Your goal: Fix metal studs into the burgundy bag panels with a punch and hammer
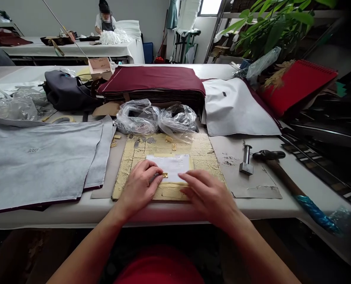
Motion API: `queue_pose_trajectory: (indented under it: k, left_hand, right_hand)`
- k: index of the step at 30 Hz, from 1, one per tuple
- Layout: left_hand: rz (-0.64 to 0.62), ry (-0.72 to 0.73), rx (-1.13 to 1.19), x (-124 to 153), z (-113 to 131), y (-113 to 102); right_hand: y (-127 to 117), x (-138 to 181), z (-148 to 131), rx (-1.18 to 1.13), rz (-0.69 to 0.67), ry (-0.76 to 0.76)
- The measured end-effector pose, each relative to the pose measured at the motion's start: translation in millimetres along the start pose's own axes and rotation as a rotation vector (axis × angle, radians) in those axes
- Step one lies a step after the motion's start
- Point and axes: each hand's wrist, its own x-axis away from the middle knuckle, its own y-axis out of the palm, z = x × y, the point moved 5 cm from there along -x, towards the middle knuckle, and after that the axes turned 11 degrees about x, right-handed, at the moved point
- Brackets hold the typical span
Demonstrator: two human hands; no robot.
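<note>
My left hand (141, 185) rests on the yellow, worn board (128, 169), thumb and index finger closed on a small gold metal piece (165, 175) at their tips. Beneath that piece lies a white paper sheet (175, 163). My right hand (209, 193) hovers by the sheet's right edge, its fingers stretched out and apart with nothing visible in them. Farther back on the board sit another small gold metal piece (174, 147) and several flat grey metal bits (150, 140). Clear plastic bags (138, 118) lie at the board's far edge.
Grey leather-like sheets (39, 157) lie left. A hammer (282, 173) and a metal setting block (246, 161) are right. Behind stand a dark red stack (154, 81), a dark cloth bundle (69, 90) and a pale sheet (237, 106). A person (106, 19) works at a far table.
</note>
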Motion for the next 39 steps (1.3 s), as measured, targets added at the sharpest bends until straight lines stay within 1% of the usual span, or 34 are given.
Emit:
queue_pose_trajectory:
  k: [2, 5, 15, 17, 19, 22, 24, 25, 27, 29, 30, 32, 34, 36, 38, 39]
  left_hand:
    - [0.000, -0.006, 0.023, 0, -1, 0]
    - [-0.004, -0.007, 0.039, 1, -2, -1]
    - [0.008, -0.016, 0.078, 0, -4, 0]
    - [0.009, -0.016, 0.086, 0, -4, 0]
    - [0.011, -0.018, 0.090, 1, -4, -1]
    - [0.005, -0.029, 0.094, 1, -4, 0]
    - [0.003, -0.034, 0.096, 1, -4, 0]
    - [0.002, -0.035, 0.097, 1, -4, 0]
    - [0.001, -0.040, 0.105, 1, -2, 0]
    - [-0.007, -0.051, 0.122, 2, -1, 0]
    - [-0.012, -0.056, 0.130, 2, -1, 1]
    - [-0.021, -0.059, 0.143, 2, 0, 2]
    - [-0.025, -0.060, 0.146, 2, 0, 3]
    - [-0.027, -0.065, 0.148, 3, 0, 5]
    - [-0.030, -0.070, 0.143, 3, -2, 6]
    - [-0.030, -0.068, 0.138, 3, -4, 7]
  right_hand:
    - [11, -9, -12, 0.082, -0.089, -0.074]
    - [19, -13, -14, 0.182, -0.131, -0.125]
    - [21, -11, -16, 0.283, -0.173, -0.180]
    - [19, -14, -18, 0.319, -0.207, -0.213]
    - [18, -19, -18, 0.323, -0.271, -0.247]
    - [18, -21, -20, 0.211, -0.337, -0.299]
    - [17, -19, -22, 0.053, -0.321, -0.313]
    - [16, -16, -22, -0.031, -0.292, -0.295]
    - [13, -12, -18, -0.183, -0.222, -0.204]
    - [10, -13, -9, -0.267, -0.157, -0.103]
    - [8, -17, -3, -0.272, -0.121, -0.068]
    - [4, -39, 11, -0.193, -0.041, -0.034]
    - [-1, -79, 29, -0.032, 0.029, -0.019]
    - [-1, -133, 49, 0.160, 0.020, -0.004]
    - [6, -191, 70, 0.342, -0.042, 0.034]
    - [11, -219, 80, 0.383, -0.053, 0.048]
